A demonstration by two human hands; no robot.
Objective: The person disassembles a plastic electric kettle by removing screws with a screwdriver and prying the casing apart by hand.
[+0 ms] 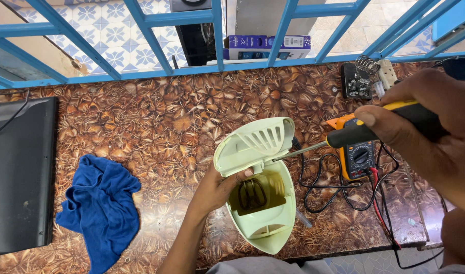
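Hands (219,185) on smooth plastic kettle (258,182)

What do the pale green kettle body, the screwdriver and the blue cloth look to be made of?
Kettle body: likely moulded plastic, smooth matte pale green with slotted lid. Screwdriver: shiny metal shaft, black and yellow handle, probably rubbery plastic. Blue cloth: soft woven fabric, crumpled in folds.

A long blue-and-white carton (268,46) lies beyond the blue railing at twelve o'clock. A dark flat screen (20,175) rests on the worktop (156,116) at nine o'clock.
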